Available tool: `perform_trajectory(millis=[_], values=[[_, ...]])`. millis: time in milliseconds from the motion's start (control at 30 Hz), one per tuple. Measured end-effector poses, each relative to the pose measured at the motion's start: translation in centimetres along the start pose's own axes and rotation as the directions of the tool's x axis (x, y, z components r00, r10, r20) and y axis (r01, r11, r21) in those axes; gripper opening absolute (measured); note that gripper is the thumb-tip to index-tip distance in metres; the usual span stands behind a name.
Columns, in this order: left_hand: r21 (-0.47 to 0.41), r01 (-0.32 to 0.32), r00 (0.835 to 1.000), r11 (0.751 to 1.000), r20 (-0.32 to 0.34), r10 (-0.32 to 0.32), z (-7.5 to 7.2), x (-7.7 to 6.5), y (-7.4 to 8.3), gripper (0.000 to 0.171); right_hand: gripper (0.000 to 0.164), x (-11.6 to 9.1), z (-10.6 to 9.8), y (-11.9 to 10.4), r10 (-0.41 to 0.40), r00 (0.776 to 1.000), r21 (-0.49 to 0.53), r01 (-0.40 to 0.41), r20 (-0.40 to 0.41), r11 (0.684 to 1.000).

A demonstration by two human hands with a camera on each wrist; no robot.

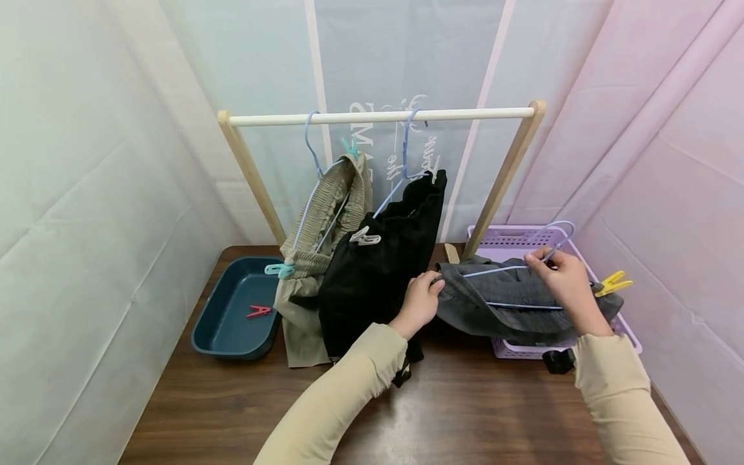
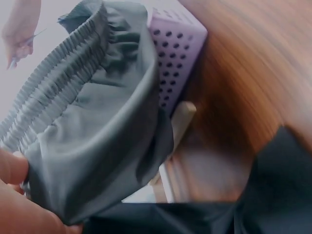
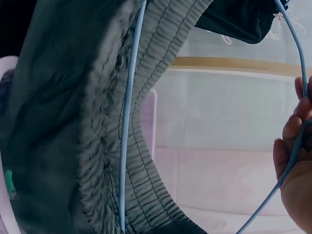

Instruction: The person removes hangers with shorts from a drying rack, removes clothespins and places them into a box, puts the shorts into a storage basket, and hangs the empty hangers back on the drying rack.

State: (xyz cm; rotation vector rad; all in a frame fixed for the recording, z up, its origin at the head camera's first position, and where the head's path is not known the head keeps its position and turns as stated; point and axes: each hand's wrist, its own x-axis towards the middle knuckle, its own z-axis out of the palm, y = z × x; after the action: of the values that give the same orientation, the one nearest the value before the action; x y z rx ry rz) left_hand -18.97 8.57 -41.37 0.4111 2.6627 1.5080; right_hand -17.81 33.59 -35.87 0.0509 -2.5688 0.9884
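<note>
Near purple bskt (image 1: 504, 236), R hand (image 1: 566, 284) pinches blue hanger (image 3: 127, 107); L hand (image 1: 418, 300) grips 1 end of gry garment (image 1: 523, 326)

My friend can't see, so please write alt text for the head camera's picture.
A person's left hand pinches a grey cloth garment while the right hand holds its thin blue hanger. To its left, a beige cloth garment and a black cloth garment hang from a straight white rod.

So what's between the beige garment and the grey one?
The head view shows a black garment there, and the left hand gripping the grey garment.
</note>
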Motion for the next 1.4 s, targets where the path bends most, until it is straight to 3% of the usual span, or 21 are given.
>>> perform_trajectory(millis=[133, 200, 267, 333, 400, 467, 500, 533, 567, 633, 700, 733, 800, 867, 933, 1100, 1200, 1300, 1400], values=[[-0.010, 0.041, 0.998, 0.999, -0.036, -0.042, 0.3, -0.1, 0.2, 0.031, 0.025, -0.2, -0.4, 0.6, -0.015, 1.000, 0.030, 0.016, -0.008, 0.999], [-0.022, 0.052, 0.997, 0.998, -0.050, -0.053, 0.4, -0.2, 0.2, 0.031, 0.028, -0.4, -0.6, 1.0, -0.022, 0.995, 0.086, 0.030, -0.097, 0.996], [-0.036, 0.057, 0.996, 0.998, -0.059, -0.059, 0.5, -0.3, 0.2, 0.031, 0.025, -0.7, -1.1, 1.5, -0.019, 0.967, 0.147, 0.058, -0.256, 0.987], [-0.052, 0.062, 0.996, 0.997, -0.063, -0.065, 0.5, -0.3, 0.0, 0.031, 0.020, -1.0, -1.6, 2.0, 0.026, 0.894, 0.225, 0.084, -0.446, 0.971], [-0.066, 0.060, 0.996, 0.996, -0.069, -0.064, 0.4, -0.4, -0.1, 0.032, 0.023, -1.2, -2.4, 2.6, 0.125, 0.789, 0.313, 0.089, -0.602, 0.946], [-0.082, 0.058, 0.995, 0.995, -0.076, -0.065, 0.4, -0.4, -0.2, 0.031, 0.029, -1.3, -3.2, 3.3, 0.237, 0.695, 0.389, 0.066, -0.678, 0.919], [-0.090, 0.056, 0.995, 0.994, -0.082, -0.063, 0.3, -0.4, -0.3, 0.031, 0.032, -1.4, -3.5, 3.7, 0.291, 0.663, 0.414, 0.032, -0.689, 0.910], [-0.100, 0.052, 0.994, 0.994, -0.087, -0.061, 0.3, -0.4, -0.3, 0.031, 0.035, -1.5, -3.9, 4.1, 0.331, 0.648, 0.424, -0.013, -0.686, 0.905], [-0.110, 0.054, 0.994, 0.992, -0.087, -0.063, 0.2, -0.4, -0.4, 0.030, 0.036, -1.6, -4.2, 4.6, 0.374, 0.649, 0.432, -0.076, -0.663, 0.899], [-0.136, 0.068, 0.993, 0.988, -0.082, -0.079, 0.1, -0.3, -0.5, 0.030, 0.039, -2.1, -4.7, 5.7, 0.424, 0.692, 0.368, -0.240, -0.584, 0.898], [-0.150, 0.081, 0.993, 0.985, -0.078, -0.093, 0.1, -0.2, -0.6, 0.030, 0.044, -2.6, -5.2, 6.9, 0.469, 0.763, 0.237, -0.404, -0.444, 0.883], [-0.158, 0.085, 0.992, 0.984, -0.076, -0.098, 0.2, -0.2, -0.6, 0.030, 0.046, -3.0, -5.3, 7.6, 0.474, 0.802, 0.154, -0.450, -0.363, 0.880], [-0.172, 0.091, 0.992, 0.981, -0.074, -0.105, 0.2, -0.1, -0.7, 0.029, 0.048, -3.6, -5.5, 8.6, 0.486, 0.851, 0.035, -0.489, -0.200, 0.871], [-0.179, 0.089, 0.991, 0.980, -0.079, -0.105, 0.3, -0.1, -0.8, 0.028, 0.048, -4.0, -5.5, 9.5, 0.455, 0.887, -0.044, -0.459, -0.078, 0.887], [-0.184, 0.078, 0.992, 0.980, -0.088, -0.095, 0.4, 0.0, -0.8, 0.026, 0.049, -4.4, -5.4, 10.1, 0.404, 0.914, -0.042, -0.405, -0.028, 0.913], [-0.188, 0.067, 0.992, 0.980, -0.091, -0.085, 0.4, 0.2, -0.8, 0.026, 0.041, -4.4, -5.4, 11.1, 0.213, 0.975, -0.086, -0.219, -0.069, 0.972], [-0.201, 0.063, 0.993, 0.978, -0.089, -0.082, 0.3, 0.3, -0.8, 0.026, 0.028, -4.4, -5.7, 11.5, 0.125, 0.987, -0.115, -0.137, -0.101, 0.984], [-0.225, 0.059, 0.993, 0.973, -0.090, -0.081, 0.2, 0.6, -0.9, 0.027, 0.012, -4.6, -6.1, 11.7, 0.095, 0.988, -0.047, -0.101, -0.120, 0.994], [-0.274, 0.060, 0.993, 0.960, -0.085, -0.087, 0.2, 0.8, -1.1, 0.026, 0.026, -4.9, -6.4, 11.4, 0.106, 0.982, 0.083, -0.094, -0.158, 0.992]])
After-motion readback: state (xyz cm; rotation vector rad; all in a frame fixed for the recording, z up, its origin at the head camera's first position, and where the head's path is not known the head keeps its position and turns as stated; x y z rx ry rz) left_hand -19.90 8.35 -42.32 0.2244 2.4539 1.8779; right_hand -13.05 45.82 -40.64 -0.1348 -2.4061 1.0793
